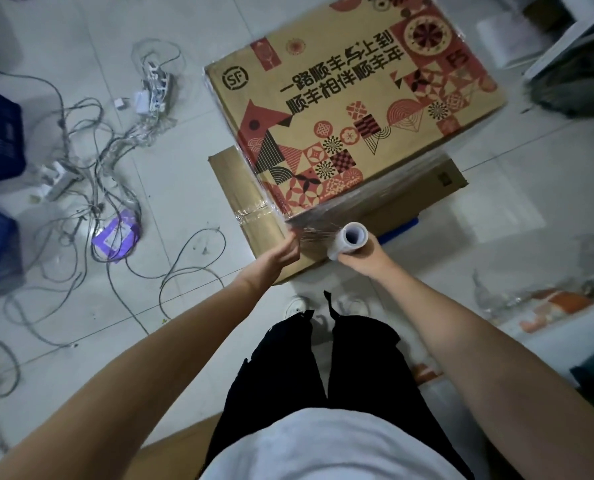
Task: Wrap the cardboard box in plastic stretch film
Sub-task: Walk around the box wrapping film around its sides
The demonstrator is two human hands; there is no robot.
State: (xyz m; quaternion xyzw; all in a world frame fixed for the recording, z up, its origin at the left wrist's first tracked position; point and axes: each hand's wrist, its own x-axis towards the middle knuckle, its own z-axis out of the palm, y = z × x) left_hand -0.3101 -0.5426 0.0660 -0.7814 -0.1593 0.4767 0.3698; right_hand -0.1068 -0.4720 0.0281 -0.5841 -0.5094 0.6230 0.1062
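Box (354,109) lies ahead of both hands, left hand (281,252) flat-fingered at its near corner, right hand (359,258) gripping the roll (346,239) just beside

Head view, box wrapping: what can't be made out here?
- Right hand fingers: hidden behind the white stretch-film roll; grip inferred.
- Left hand fingertips: motion-blurred at the clear film; contact unclear.
- Printed brown cardboard box: far corner cut by top edge; far sides out of sight.
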